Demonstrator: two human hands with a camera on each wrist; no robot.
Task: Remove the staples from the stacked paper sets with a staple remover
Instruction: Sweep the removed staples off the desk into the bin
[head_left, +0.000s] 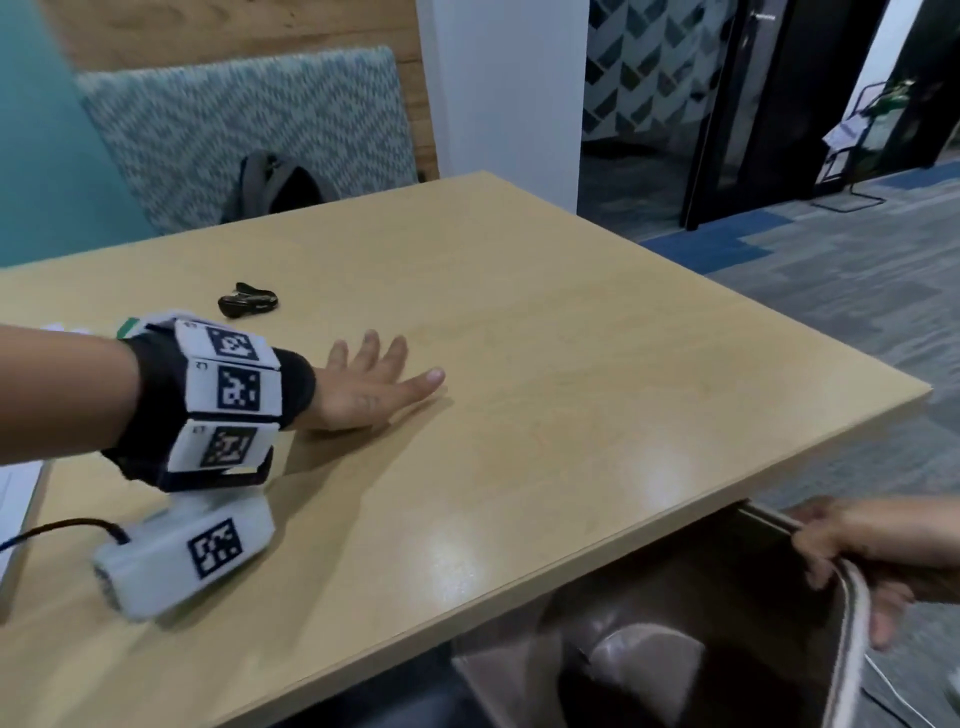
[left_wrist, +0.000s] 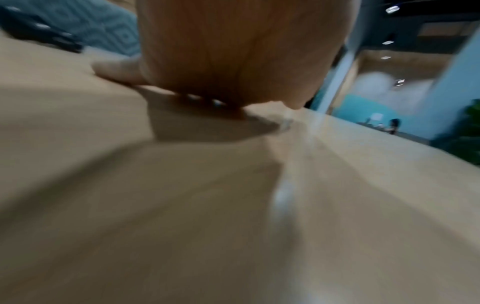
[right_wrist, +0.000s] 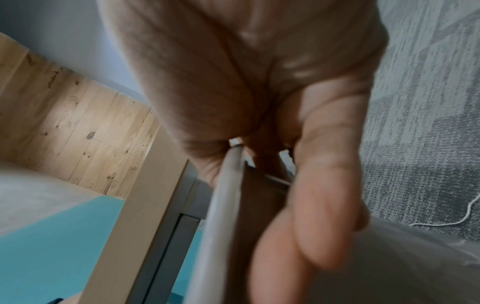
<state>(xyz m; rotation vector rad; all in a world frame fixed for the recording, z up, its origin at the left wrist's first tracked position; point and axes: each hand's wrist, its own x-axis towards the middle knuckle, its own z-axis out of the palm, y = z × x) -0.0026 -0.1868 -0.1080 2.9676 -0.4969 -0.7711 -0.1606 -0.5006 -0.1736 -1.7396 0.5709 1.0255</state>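
Black remover (head_left: 247, 300) lies crosswise on the table (head_left: 545, 338), only in head view; left hand (head_left: 371, 384) flat, right hand (head_left: 878, 556) grips bin (head_left: 852, 613).

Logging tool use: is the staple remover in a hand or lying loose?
Lying loose: the staple remover sits on the table, beyond the flat left hand; the right hand grips the bin's rim.

The left hand (head_left: 371, 382) lies flat on the tabletop (head_left: 571, 364). The staple remover (head_left: 248, 301) sits beyond its wrist, apart from it. Papers (head_left: 18, 499) lie left of that arm. The right hand (head_left: 872, 556) grips the bin's rim (head_left: 852, 613), below the tabletop's near edge.
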